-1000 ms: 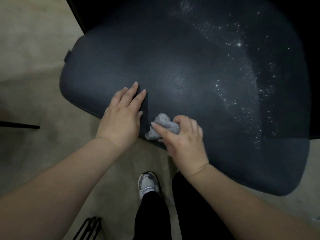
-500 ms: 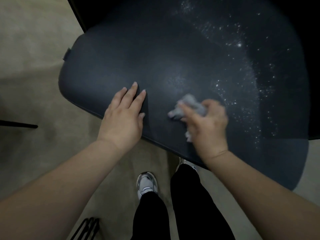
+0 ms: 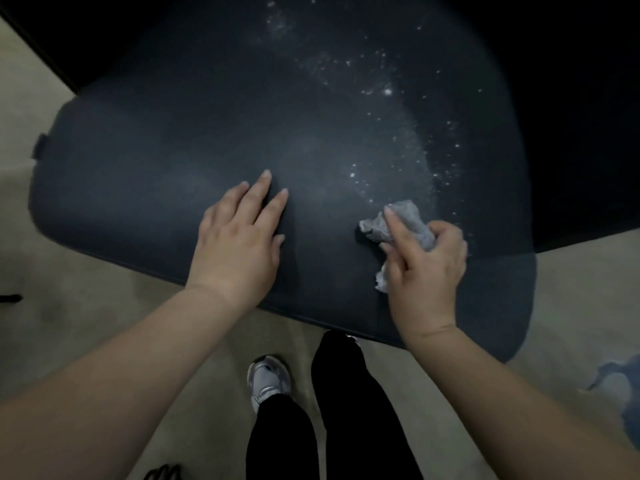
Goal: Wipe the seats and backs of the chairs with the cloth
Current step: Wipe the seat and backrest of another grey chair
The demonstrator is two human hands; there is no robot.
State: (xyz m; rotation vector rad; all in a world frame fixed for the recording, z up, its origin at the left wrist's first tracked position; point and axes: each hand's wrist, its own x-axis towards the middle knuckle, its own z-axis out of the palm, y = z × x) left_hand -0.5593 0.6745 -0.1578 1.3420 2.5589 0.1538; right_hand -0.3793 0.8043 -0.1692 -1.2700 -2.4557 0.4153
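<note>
Two hands work the chair seat [image 3: 173,161]: the right hand [image 3: 426,268], clamped on the crumpled grey cloth [image 3: 405,223], has swept right from the near edge into the white specks [image 3: 408,147], so wiping is advancing. The left hand [image 3: 235,244] stays flat, fingers straight, bracing the dark seat.

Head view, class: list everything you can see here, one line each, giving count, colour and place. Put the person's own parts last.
chair seat: one, dark blue-grey, fills the upper middle
white specks: many, scattered over the seat's right part
cloth: one, grey, crumpled, on the seat at right
floor: beige, below and left of the seat
shoe: one in view, silver-white, bottom centre
trouser legs: two, black, bottom centre
left hand: flat on the seat's front
right hand: grips the cloth
</note>
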